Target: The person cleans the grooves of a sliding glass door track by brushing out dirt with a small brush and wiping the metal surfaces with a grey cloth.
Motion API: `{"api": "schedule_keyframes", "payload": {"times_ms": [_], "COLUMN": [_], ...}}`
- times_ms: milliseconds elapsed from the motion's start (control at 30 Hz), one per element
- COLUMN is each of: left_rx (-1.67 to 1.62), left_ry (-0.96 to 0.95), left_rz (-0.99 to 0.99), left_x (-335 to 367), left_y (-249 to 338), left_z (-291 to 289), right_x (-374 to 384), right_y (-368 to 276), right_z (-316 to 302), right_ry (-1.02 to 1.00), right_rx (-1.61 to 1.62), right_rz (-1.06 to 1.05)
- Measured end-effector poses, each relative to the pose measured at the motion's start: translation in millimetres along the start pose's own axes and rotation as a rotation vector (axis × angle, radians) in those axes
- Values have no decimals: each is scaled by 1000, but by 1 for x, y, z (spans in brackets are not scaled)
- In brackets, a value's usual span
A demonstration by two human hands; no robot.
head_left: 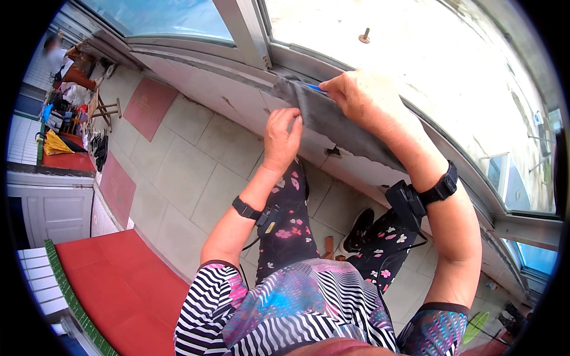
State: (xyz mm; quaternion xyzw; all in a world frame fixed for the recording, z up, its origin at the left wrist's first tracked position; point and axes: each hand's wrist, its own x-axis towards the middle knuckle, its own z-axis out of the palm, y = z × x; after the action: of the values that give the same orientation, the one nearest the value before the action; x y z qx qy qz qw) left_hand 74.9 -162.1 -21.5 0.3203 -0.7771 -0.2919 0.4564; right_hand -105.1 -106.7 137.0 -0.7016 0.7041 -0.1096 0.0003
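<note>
A limp dark grey cloth [332, 123] lies along the window ledge and hangs over its near edge. My left hand [281, 139] is closed, its thumb and fingertips pinching the cloth's near edge. Above it, my right hand [356, 101] is closed on a slim blue tool [313, 87] that points left across the cloth's upper side. The tool's working end is small and hard to make out, so its kind cannot be told. Both wrists carry black straps with small devices.
A metal window frame [252, 35] runs behind the ledge, with a rusty bolt [364, 36] beyond it. The wall below has chipped tiles. Left stand a red-topped surface [119, 285], a wooden stool [105, 110] and, farther off, a person [56, 59].
</note>
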Motion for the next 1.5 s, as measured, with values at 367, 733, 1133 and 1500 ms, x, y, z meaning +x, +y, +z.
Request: {"api": "schedule_keyframes", "payload": {"times_ms": [367,733,1133,1500], "left_rx": [31,21,62,159], "left_ry": [-76,-99,-200,-283], "left_rz": [-28,4,-22,422], "left_x": [-17,-10,-52,63], "left_y": [-1,13,-3,131], "left_z": [-19,-16,-25,36], "right_x": [-26,-85,-108,-110], "right_y": [20,38,48,46], "right_z": [-10,-53,-62,-71], "right_ry": [-47,-53,-117,89], "right_rx": [-119,-239,-300,110], "right_rz": [-32,-16,-40,218]}}
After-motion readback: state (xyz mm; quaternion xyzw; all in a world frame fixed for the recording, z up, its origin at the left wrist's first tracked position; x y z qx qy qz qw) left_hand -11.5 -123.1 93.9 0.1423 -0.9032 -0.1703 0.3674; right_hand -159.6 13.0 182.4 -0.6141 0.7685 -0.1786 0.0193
